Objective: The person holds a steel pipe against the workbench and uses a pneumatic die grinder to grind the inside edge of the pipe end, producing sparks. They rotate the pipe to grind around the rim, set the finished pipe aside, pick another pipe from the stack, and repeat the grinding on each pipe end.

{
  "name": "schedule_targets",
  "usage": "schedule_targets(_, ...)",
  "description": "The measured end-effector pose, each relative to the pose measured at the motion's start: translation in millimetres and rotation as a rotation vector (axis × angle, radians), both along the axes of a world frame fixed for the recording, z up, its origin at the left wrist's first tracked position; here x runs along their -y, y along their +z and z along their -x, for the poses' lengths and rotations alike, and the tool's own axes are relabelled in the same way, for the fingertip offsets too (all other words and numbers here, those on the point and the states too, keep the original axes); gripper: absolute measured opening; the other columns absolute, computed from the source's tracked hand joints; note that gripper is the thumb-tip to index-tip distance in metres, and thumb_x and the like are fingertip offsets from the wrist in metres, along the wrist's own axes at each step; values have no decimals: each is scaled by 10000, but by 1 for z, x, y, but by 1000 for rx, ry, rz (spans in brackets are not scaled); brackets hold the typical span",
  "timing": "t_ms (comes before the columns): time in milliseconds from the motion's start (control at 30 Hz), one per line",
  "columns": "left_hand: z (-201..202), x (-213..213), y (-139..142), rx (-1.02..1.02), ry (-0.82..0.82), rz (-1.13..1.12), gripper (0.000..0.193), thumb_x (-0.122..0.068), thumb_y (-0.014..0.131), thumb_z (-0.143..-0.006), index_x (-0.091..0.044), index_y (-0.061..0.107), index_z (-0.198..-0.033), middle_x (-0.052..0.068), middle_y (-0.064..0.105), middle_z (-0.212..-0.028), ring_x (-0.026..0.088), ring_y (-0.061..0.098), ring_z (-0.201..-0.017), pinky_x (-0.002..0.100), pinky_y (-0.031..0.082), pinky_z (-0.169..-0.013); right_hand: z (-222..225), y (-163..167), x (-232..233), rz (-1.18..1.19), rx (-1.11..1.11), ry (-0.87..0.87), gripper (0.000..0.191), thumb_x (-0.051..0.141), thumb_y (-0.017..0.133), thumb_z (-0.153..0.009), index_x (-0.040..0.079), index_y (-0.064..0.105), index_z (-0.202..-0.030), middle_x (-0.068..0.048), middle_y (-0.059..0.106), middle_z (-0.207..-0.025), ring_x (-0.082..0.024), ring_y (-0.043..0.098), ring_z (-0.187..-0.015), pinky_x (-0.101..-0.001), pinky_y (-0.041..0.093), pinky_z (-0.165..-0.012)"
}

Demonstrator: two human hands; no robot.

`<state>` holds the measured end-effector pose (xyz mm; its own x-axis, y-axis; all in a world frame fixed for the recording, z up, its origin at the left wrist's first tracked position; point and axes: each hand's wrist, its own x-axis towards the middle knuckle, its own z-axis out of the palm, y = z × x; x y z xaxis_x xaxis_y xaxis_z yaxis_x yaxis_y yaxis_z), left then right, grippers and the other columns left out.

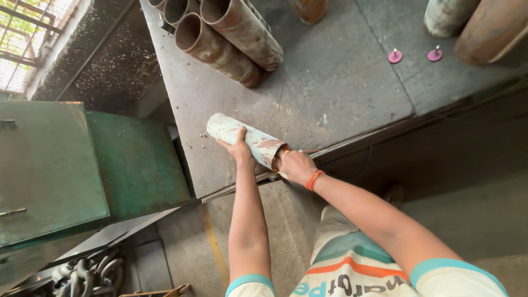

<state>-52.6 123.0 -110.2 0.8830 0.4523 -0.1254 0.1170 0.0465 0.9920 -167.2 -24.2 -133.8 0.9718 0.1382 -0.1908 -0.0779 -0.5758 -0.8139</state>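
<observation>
A short pale, rust-stained metal pipe (242, 137) lies on its side near the front edge of the grey steel workbench (341, 82). My left hand (239, 148) presses on the pipe's side from the near side, fingers curled over it. My right hand (294, 166), with an orange band at the wrist, is closed at the pipe's open near end, where orange sparks show; the thing it holds is hidden by the fingers.
Three long rusty pipes (220, 38) are stacked at the back left of the bench. Two pink mounted discs (395, 55) lie at the back right beside larger cylinders (484, 27). A green metal cabinet (49, 170) stands left; chains (88, 272) lie on the floor.
</observation>
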Motion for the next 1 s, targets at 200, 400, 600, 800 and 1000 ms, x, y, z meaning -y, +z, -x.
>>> schedule_targets(200,1,-5,7,-40,44,-68,1204,-94,821,-776,-96,-17,-1641,230,373,-1592,328,477,-1389,421,415,-1125,5,14,-6,-69,17,-23,367,329,534,-952,18,680,-1078,-286,710,-922,-492,682,-847,-586,532,-780)
schedule_targets(400,1,-12,14,-148,89,-164,1210,-154,839,-743,-107,40,-1651,240,416,-1569,314,494,-1382,402,405,-1135,4,31,-5,-73,-10,-10,351,321,545,-944,48,663,-1128,-284,702,-893,-507,659,-841,-599,522,-780)
schedule_targets(600,-11,-30,5,-79,89,-123,1230,-174,862,-734,-83,32,-1637,252,361,-1599,331,459,-1416,407,378,-1159,0,63,3,-51,-74,41,420,383,598,-918,103,623,-1230,-264,719,-941,-485,661,-904,-575,515,-783)
schedule_targets(800,-24,-63,-7,-176,89,-67,1268,-191,889,-710,-68,40,-1644,247,338,-1609,322,427,-1437,399,355,-1175,36,69,54,-32,-233,67,526,408,780,-766,177,690,-1229,-128,787,-983,-283,764,-871,-390,580,-800)
schedule_targets(1000,-43,-89,-13,-115,90,172,1304,-71,892,-642,-61,36,-1626,178,276,-1633,298,378,-1454,397,345,-1170,28,29,97,-22,-189,-484,399,313,833,-801,42,748,-1081,-112,727,-816,-168,595,-722,-367,529,-689)
